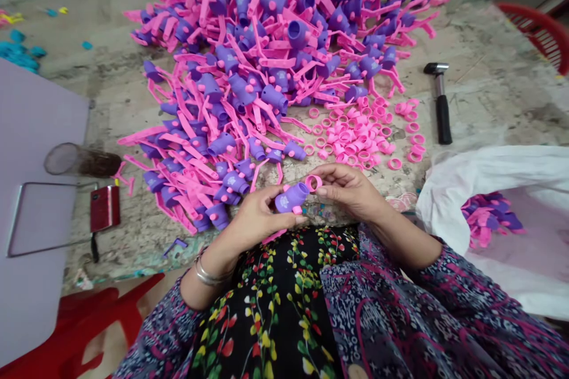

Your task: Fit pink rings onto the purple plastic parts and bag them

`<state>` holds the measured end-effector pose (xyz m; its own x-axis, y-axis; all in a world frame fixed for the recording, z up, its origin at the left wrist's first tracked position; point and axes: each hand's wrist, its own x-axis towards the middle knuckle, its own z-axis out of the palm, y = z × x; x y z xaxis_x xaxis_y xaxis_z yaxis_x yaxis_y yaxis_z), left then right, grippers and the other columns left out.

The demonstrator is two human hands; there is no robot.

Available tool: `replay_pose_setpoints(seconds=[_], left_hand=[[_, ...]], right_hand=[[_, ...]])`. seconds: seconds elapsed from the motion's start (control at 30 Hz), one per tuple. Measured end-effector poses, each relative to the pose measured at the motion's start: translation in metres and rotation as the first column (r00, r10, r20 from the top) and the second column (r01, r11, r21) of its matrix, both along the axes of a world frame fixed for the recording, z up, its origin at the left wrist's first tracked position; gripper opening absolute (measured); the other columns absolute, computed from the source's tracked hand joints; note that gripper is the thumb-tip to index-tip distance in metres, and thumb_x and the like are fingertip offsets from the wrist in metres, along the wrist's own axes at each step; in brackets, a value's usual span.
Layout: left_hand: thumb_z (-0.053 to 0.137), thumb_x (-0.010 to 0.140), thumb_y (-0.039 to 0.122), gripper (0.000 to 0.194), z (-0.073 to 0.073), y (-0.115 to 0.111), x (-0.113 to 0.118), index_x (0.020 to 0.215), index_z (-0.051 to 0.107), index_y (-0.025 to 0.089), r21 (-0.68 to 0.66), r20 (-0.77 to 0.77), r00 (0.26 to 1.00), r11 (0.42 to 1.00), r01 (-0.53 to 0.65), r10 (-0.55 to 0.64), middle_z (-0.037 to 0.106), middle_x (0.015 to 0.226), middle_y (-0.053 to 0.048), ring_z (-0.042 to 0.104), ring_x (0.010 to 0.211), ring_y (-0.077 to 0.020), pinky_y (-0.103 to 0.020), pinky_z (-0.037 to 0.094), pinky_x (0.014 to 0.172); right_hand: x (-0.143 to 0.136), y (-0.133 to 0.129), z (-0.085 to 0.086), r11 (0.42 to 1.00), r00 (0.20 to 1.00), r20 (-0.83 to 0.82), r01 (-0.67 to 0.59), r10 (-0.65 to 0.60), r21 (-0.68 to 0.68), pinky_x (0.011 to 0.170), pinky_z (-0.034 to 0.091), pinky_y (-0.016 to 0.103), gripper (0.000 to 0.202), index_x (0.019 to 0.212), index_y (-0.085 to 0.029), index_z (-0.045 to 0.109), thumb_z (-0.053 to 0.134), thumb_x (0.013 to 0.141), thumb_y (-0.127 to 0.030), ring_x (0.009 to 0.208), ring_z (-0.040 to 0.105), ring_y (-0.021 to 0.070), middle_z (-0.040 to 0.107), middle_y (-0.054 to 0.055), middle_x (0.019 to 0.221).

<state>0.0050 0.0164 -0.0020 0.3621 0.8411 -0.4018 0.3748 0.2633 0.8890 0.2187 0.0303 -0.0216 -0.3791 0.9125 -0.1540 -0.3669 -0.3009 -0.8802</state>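
Note:
My left hand (262, 216) is closed around a purple plastic cup-shaped piece (290, 199) with a pink peg on its side. The open end of that piece faces up and to the right. Between the thumb and fingers of my right hand (349, 189) is a pink ring (313, 183), held right at the rim of the purple piece. Whether ring and rim touch I cannot tell. Beyond my hands lies a heap of loose pink rings (355, 136). A large pile of purple pieces with pink arms (240, 89) spreads over the table behind.
A hammer (441, 103) lies on the worn table (489, 89) at the right. Near it stands a white sack (448, 174) with finished-looking purple and pink pieces inside. At left are a glass (66, 160), a red box-like object (105, 208) and a pale panel (35, 130).

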Motion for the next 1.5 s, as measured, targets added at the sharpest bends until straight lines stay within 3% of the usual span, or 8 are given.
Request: replay_pose_setpoints(seconds=[0.13, 0.4, 0.7, 0.93, 1.17, 1.3, 1.5], left_hand=[[0.079, 0.066, 0.046, 0.047, 0.002, -0.002, -0.004, 0.102, 0.069, 0.017, 0.028, -0.032, 0.999, 0.999, 0.039, -0.038, 0.060, 0.082, 0.000, 0.050, 0.072, -0.0131, -0.024, 0.041, 0.067], [0.078, 0.066, 0.049, 0.048, 0.005, -0.007, -0.009, 0.100, 0.069, 0.016, 0.043, -0.056, 0.996, 0.997, 0.070, -0.068, 0.063, 0.085, -0.001, 0.053, 0.074, -0.0150, -0.024, 0.043, 0.067], [0.078, 0.066, 0.047, 0.045, 0.016, -0.011, -0.008, 0.097, 0.068, 0.016, 0.048, -0.061, 0.996, 0.997, 0.063, -0.060, 0.059, 0.080, 0.000, 0.048, 0.071, -0.0130, -0.023, 0.041, 0.063], [0.078, 0.066, 0.046, 0.042, 0.015, -0.013, -0.009, 0.090, 0.066, 0.015, 0.026, -0.051, 0.994, 0.995, 0.095, -0.094, 0.051, 0.072, 0.003, 0.039, 0.062, -0.0091, -0.019, 0.034, 0.053], [0.077, 0.068, 0.046, 0.041, 0.017, -0.015, -0.008, 0.091, 0.065, 0.015, 0.005, -0.034, 0.994, 0.994, 0.105, -0.105, 0.051, 0.074, 0.003, 0.040, 0.064, -0.0092, -0.020, 0.034, 0.056], [0.077, 0.067, 0.047, 0.041, 0.020, -0.014, -0.007, 0.090, 0.065, 0.015, 0.006, -0.043, 0.994, 0.995, 0.100, -0.099, 0.050, 0.073, 0.003, 0.040, 0.063, -0.0096, -0.021, 0.034, 0.056], [0.077, 0.067, 0.050, 0.045, 0.015, -0.015, -0.008, 0.093, 0.065, 0.015, 0.026, -0.051, 0.994, 0.995, 0.093, -0.092, 0.051, 0.074, 0.002, 0.041, 0.065, -0.0107, -0.022, 0.036, 0.058]], right_hand=[[0.000, -0.002, 0.001, 0.990, 0.989, -0.145, -0.023, 0.003, -0.139, 0.075, 0.055, 0.020, 0.027, 0.097, -0.022, 0.071, 0.081, 0.072, -0.020, 0.075, 0.068, 0.0072, 0.073, -0.003, 0.086], [0.004, -0.005, 0.006, 0.965, 0.948, -0.310, -0.146, 0.073, -0.219, 0.071, 0.058, 0.019, 0.032, 0.099, -0.022, 0.072, 0.083, 0.069, -0.018, 0.073, 0.071, 0.0088, 0.074, -0.001, 0.086], [0.005, -0.010, 0.009, 0.964, 0.948, -0.297, -0.177, 0.113, -0.196, 0.065, 0.056, 0.016, 0.034, 0.100, -0.021, 0.074, 0.085, 0.067, -0.021, 0.069, 0.069, 0.0075, 0.072, -0.001, 0.081], [0.006, -0.011, 0.009, 0.968, 0.945, -0.304, -0.181, 0.121, -0.176, 0.064, 0.057, 0.016, 0.036, 0.101, -0.022, 0.073, 0.085, 0.067, -0.020, 0.068, 0.070, 0.0078, 0.073, -0.002, 0.084], [0.008, -0.009, 0.009, 0.952, 0.940, -0.330, -0.174, 0.085, -0.250, 0.065, 0.057, 0.015, 0.033, 0.097, -0.023, 0.074, 0.085, 0.066, -0.021, 0.068, 0.070, 0.0070, 0.075, 0.001, 0.093], [0.007, -0.009, 0.012, 0.935, 0.942, -0.333, -0.156, 0.044, -0.318, 0.059, 0.056, 0.016, 0.032, 0.095, -0.021, 0.074, 0.086, 0.065, -0.023, 0.060, 0.067, 0.0073, 0.075, 0.000, 0.084], [0.002, -0.009, 0.010, 0.941, 0.925, -0.379, -0.156, 0.032, -0.301, 0.055, 0.055, 0.016, 0.028, 0.096, -0.019, 0.071, 0.081, 0.073, -0.030, 0.059, 0.068, 0.0089, 0.074, 0.002, 0.078]])
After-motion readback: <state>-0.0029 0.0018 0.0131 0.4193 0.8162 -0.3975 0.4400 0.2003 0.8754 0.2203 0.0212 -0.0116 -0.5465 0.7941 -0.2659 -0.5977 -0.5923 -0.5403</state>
